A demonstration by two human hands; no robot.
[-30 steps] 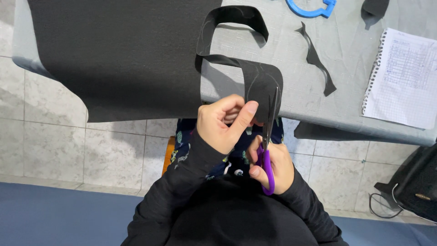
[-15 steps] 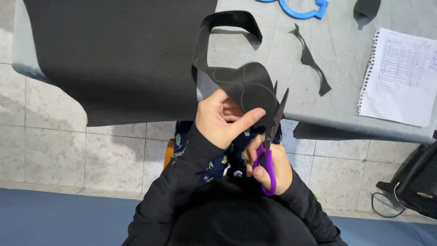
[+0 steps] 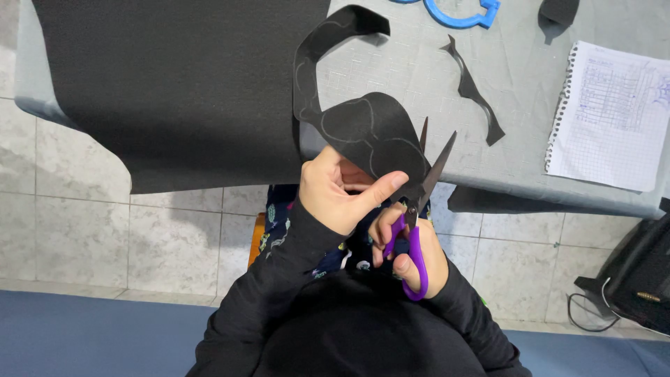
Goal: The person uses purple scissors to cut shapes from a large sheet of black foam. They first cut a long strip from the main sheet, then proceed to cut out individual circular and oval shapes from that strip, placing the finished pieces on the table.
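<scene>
1. Big sheet (image 3: 181, 84): black, hangs over the near edge of the table (image 3: 530, 105). The cut piece (image 3: 370, 132) is joined to it by a curled strip. If the sheet's wt drags down, it could tug the piece out of my grip or tear the strip.
2. Cut piece: sits above my lap, just off the table edge, w/ a faint traced line on it. It bows upward; if it flexes mid-cut I'd likely drift off the line.
3. Left hand (image 3: 342, 188): closed on the piece's lower edge, thumb on top, pointing at the blades. Thumb tip is just beside them, so a careless snip could nick it.
4. Right hand (image 3: 412, 251): wrapped in the purple handles of the scissors (image 3: 419, 202), blades spread wide, piece edge between them. Too big a bite prob. leaves a jagged curve.
5. Scrap (image 3: 474, 94): near the piece, apart from it; could get swept off.
</scene>
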